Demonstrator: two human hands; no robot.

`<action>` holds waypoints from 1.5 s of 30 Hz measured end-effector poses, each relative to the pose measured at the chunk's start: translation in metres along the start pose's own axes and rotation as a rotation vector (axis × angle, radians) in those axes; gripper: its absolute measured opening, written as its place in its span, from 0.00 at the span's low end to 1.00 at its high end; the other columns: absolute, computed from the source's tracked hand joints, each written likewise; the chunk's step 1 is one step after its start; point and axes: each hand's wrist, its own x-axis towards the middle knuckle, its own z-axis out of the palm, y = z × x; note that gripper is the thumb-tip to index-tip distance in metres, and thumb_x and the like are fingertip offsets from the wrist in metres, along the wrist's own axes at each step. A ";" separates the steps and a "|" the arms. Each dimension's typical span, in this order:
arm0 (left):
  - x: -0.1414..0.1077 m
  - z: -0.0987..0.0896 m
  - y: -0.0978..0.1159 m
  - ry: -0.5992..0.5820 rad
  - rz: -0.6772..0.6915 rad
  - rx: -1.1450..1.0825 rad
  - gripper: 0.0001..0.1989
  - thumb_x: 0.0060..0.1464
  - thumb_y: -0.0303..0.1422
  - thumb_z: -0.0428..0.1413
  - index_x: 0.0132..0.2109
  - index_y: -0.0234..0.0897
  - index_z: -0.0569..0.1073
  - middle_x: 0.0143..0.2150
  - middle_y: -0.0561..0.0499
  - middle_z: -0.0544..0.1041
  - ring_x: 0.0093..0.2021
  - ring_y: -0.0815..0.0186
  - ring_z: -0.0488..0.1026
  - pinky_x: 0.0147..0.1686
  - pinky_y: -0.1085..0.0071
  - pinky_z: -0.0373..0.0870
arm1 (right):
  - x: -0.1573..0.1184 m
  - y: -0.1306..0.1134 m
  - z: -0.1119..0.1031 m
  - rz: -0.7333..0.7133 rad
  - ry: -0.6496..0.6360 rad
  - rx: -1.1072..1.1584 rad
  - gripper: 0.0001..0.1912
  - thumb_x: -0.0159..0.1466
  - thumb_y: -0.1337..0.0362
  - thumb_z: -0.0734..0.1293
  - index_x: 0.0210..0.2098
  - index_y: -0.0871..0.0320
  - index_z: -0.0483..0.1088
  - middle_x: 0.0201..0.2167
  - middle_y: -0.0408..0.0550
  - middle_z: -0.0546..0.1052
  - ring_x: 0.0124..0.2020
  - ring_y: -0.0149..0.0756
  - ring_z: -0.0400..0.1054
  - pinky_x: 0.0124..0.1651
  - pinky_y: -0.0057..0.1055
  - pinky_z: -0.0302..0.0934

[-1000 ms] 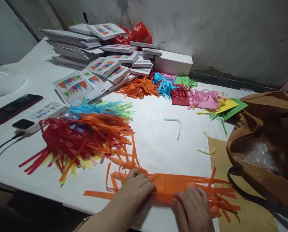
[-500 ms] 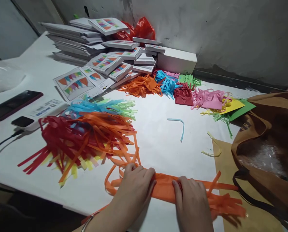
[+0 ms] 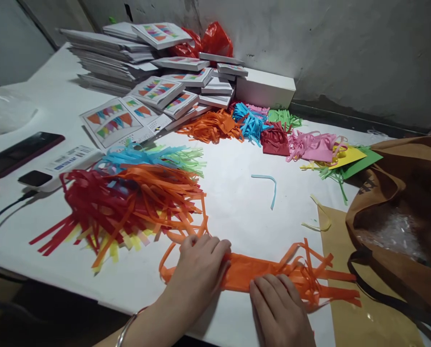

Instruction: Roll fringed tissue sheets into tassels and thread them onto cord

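An orange tissue-paper tassel (image 3: pixel 246 273), with an uncut flat middle and fringed strips at both ends, lies at the table's front. My left hand (image 3: pixel 203 265) is closed on the left side of its flat band, fingers curled over it. Strips spill out beyond that hand. Along the band's lower edge, my right hand (image 3: pixel 282 308) has its fingers together and bent, gripping the paper there; the thumb is hidden. Loose orange strips (image 3: pixel 307 277) fan out to the right, their ends over a brown paper sheet. A bracelet circles my left wrist.
A heap of red fringe (image 3: pixel 88 202) and orange, blue and yellow strips lies left. Folded coloured tassels (image 3: pixel 275 140) line the back, near stacked printed packs (image 3: pixel 157 91) and a white box (image 3: pixel 266 89). A brown bag (image 3: pixel 389 193) stands right; a phone (image 3: pixel 23 152) lies left.
My right hand has shifted down and left, from the band's right end to its lower edge. The right-hand strips have sprung up and spread. My left hand stays on the band.
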 end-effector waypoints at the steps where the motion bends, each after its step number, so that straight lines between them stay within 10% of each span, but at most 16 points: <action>1: -0.002 -0.003 0.000 0.061 0.048 0.004 0.09 0.60 0.24 0.54 0.47 0.39 0.72 0.42 0.47 0.78 0.43 0.53 0.72 0.46 0.53 0.58 | 0.000 -0.001 0.001 0.016 0.012 0.009 0.13 0.65 0.78 0.62 0.44 0.62 0.75 0.39 0.52 0.82 0.43 0.44 0.76 0.55 0.46 0.61; 7: -0.019 0.005 0.007 -0.032 0.429 -0.058 0.03 0.63 0.27 0.56 0.43 0.40 0.72 0.40 0.53 0.77 0.42 0.59 0.69 0.58 0.52 0.49 | 0.006 -0.006 -0.001 0.075 -0.027 0.165 0.08 0.67 0.73 0.63 0.43 0.61 0.73 0.38 0.50 0.79 0.40 0.40 0.73 0.54 0.45 0.57; 26: 0.004 0.009 0.008 -0.078 0.058 0.120 0.13 0.63 0.28 0.51 0.30 0.38 0.73 0.33 0.49 0.74 0.35 0.58 0.68 0.39 0.57 0.59 | 0.021 0.000 0.000 0.396 -0.249 -0.128 0.13 0.72 0.66 0.57 0.30 0.54 0.62 0.27 0.45 0.67 0.31 0.40 0.60 0.41 0.42 0.50; 34: 0.006 0.012 0.004 -0.093 0.062 0.128 0.12 0.62 0.30 0.54 0.29 0.38 0.73 0.32 0.49 0.74 0.35 0.57 0.69 0.38 0.57 0.60 | 0.025 0.006 -0.010 0.252 -0.011 -0.157 0.07 0.67 0.71 0.64 0.44 0.61 0.71 0.42 0.57 0.77 0.44 0.49 0.69 0.54 0.53 0.55; 40: 0.003 0.006 0.004 -0.039 0.040 0.068 0.05 0.58 0.33 0.60 0.36 0.38 0.73 0.38 0.48 0.75 0.38 0.56 0.69 0.45 0.54 0.61 | 0.026 -0.006 0.001 0.082 -0.051 0.123 0.13 0.67 0.77 0.57 0.41 0.61 0.72 0.32 0.50 0.76 0.35 0.39 0.69 0.49 0.42 0.60; 45: -0.008 0.010 0.002 0.084 0.328 -0.040 0.05 0.59 0.29 0.61 0.38 0.41 0.72 0.43 0.53 0.77 0.45 0.59 0.69 0.58 0.51 0.52 | 0.025 -0.007 0.001 0.125 -0.071 0.218 0.07 0.68 0.73 0.61 0.41 0.59 0.70 0.33 0.48 0.74 0.35 0.37 0.68 0.47 0.40 0.58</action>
